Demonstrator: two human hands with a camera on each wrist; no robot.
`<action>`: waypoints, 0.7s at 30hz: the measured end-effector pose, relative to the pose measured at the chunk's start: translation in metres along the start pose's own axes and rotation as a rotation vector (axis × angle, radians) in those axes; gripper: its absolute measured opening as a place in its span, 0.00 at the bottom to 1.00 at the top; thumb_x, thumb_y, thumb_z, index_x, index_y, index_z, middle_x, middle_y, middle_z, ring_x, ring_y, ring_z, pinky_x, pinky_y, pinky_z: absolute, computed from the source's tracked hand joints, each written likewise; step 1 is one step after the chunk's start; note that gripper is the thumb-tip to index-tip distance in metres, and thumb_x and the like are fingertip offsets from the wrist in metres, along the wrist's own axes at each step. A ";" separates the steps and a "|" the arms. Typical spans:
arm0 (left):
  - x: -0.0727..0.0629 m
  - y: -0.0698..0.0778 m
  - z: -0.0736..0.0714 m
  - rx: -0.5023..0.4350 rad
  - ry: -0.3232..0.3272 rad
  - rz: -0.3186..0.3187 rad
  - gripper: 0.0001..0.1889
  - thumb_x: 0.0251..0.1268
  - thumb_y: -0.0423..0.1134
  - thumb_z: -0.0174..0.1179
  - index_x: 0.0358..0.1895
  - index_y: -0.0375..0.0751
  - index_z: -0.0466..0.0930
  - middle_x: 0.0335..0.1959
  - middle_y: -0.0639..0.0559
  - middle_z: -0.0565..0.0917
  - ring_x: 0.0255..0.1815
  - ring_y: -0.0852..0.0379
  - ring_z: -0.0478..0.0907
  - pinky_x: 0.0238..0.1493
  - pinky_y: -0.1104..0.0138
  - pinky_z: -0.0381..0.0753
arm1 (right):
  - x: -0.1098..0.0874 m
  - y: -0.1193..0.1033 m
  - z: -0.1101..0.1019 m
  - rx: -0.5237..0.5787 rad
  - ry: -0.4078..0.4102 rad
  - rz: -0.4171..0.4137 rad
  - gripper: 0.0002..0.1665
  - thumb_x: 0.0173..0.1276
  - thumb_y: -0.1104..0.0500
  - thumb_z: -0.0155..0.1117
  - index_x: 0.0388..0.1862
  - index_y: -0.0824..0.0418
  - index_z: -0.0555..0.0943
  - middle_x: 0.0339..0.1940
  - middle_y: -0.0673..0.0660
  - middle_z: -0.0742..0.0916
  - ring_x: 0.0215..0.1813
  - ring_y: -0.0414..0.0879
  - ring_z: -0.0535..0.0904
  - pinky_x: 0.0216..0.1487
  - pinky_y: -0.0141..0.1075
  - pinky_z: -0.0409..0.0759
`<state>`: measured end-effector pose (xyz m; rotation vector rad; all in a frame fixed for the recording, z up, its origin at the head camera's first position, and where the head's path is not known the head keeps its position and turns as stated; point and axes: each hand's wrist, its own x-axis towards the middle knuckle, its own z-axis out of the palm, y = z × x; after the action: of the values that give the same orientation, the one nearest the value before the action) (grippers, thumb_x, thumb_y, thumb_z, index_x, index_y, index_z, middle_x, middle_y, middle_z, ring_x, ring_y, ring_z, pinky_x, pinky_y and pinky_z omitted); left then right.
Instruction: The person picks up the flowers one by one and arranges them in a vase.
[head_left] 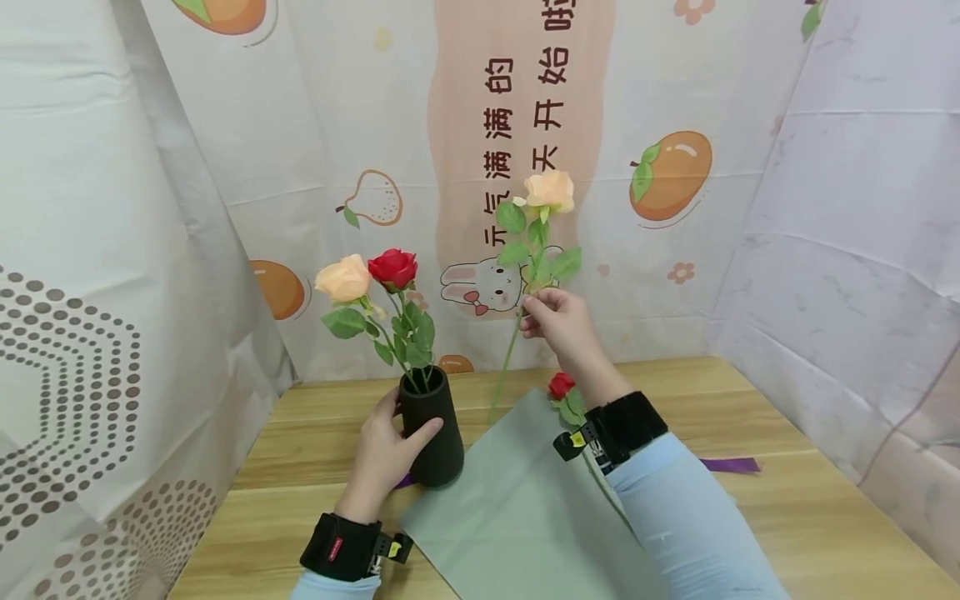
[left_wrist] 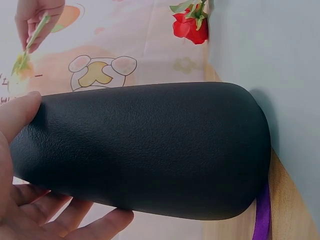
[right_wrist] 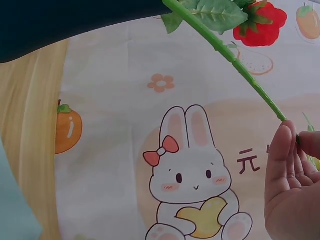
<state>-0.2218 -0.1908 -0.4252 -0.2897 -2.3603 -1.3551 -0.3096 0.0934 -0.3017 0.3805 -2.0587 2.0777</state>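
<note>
My left hand [head_left: 386, 450] grips a black vase [head_left: 433, 437] round its side, thumb across the front. In the left wrist view, the vase [left_wrist: 145, 150] fills the middle, with fingers under its edge. A peach rose [head_left: 345, 279] and a red rose [head_left: 393, 268] stand in the vase. To the right, my right hand [head_left: 566, 329] pinches a second peach rose [head_left: 550, 192] by its upper stem, bloom up, above the table. Its green stem [right_wrist: 240, 67] runs from the fingertips toward the vase in the right wrist view.
A grey-green sheet [head_left: 525, 492] lies on the wooden table [head_left: 300, 433], under the right arm and beside the vase. Another red rose [head_left: 561, 385] lies on the sheet's far side. Purple ribbon [head_left: 731, 465] shows at the right. A printed cloth [head_left: 360, 108] hangs behind.
</note>
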 end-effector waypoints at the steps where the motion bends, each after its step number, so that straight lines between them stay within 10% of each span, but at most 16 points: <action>1: 0.000 0.000 0.000 0.000 0.000 0.002 0.41 0.60 0.55 0.74 0.73 0.41 0.68 0.65 0.41 0.76 0.64 0.41 0.75 0.50 0.46 0.84 | 0.001 -0.002 0.001 0.007 -0.001 -0.005 0.17 0.78 0.60 0.60 0.51 0.76 0.78 0.32 0.59 0.85 0.31 0.45 0.83 0.38 0.36 0.87; 21: 0.001 0.002 0.001 -0.025 -0.004 -0.016 0.41 0.60 0.52 0.74 0.73 0.41 0.68 0.65 0.42 0.77 0.64 0.42 0.75 0.51 0.47 0.84 | 0.015 -0.024 0.026 0.057 0.007 -0.052 0.13 0.78 0.61 0.61 0.49 0.72 0.80 0.33 0.60 0.86 0.29 0.44 0.84 0.37 0.37 0.87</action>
<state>-0.2223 -0.1893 -0.4239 -0.2821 -2.3558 -1.3931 -0.3154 0.0669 -0.2740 0.4308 -1.9677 2.1079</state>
